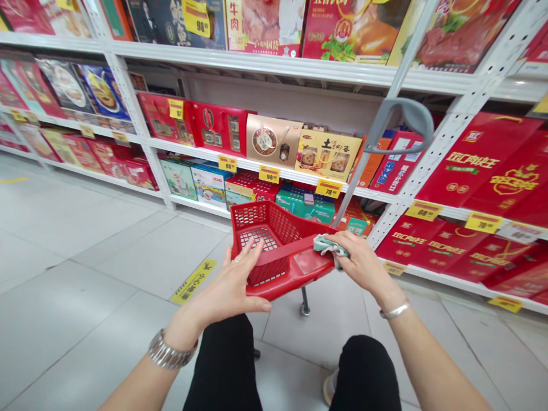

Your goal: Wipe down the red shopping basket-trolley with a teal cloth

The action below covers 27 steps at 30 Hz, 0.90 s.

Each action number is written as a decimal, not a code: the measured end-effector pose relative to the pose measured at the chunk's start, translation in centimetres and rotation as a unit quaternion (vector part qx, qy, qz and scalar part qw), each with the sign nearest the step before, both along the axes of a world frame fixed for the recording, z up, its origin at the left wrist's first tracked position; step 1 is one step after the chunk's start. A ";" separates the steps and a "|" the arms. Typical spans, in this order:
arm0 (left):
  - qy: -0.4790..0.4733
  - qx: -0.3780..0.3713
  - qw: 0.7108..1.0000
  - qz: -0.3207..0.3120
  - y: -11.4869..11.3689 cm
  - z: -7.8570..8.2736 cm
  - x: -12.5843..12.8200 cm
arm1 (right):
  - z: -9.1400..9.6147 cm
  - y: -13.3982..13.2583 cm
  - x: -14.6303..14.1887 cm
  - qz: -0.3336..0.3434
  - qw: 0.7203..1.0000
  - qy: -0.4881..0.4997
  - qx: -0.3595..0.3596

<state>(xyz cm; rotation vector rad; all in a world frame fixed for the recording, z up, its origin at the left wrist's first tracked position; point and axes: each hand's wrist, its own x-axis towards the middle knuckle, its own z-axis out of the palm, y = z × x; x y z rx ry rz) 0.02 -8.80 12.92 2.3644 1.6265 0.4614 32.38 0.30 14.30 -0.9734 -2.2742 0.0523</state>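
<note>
The person's right grip (358, 260) is clamped on a bunched green-grey cloth (327, 245), which lies against the rim of a red basket (286, 279) between the person and the stocked shelves (299, 68). The left grip (225, 288) rests at the basket's near side, fingers spread and thumb apart. A grey handle (377, 128) rises behind the basket.

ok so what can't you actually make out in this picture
All in the head view:
Red basket: part of its near left side is hidden by the left grip, so palm contact cannot be seen.
Greenish cloth bundle: the part inside the right grip is hidden by the fingers.
Shoe: partly covered by the black trouser leg.
Top-shelf boxes: cut off by the upper edge.
Price tags: small print too small to read.
</note>
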 end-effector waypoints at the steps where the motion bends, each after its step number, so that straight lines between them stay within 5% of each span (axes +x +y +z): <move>1: 0.008 -0.007 1.000 0.001 -0.2 0.1 -0.5 | -0.4 -0.8 0.0 -0.005 1.000 0.005 0.009; 8: 0.054 0.071 0.994 0.061 -1.3 0.8 -0.1 | -3.0 -5.9 -1.7 -0.060 0.991 0.049 0.109; 13: 0.123 0.197 0.968 0.096 0.8 0.1 2.4 | -1.9 -8.4 -5.7 -0.092 0.981 0.004 0.170; 19: 0.120 0.246 0.953 0.131 2.6 -0.3 1.5 | -1.4 -10.2 -11.2 -0.040 0.974 -0.040 0.221; 27: 0.112 0.252 0.958 0.077 4.2 -0.4 -0.7 | -1.9 -11.3 -8.2 -0.099 0.977 -0.032 0.189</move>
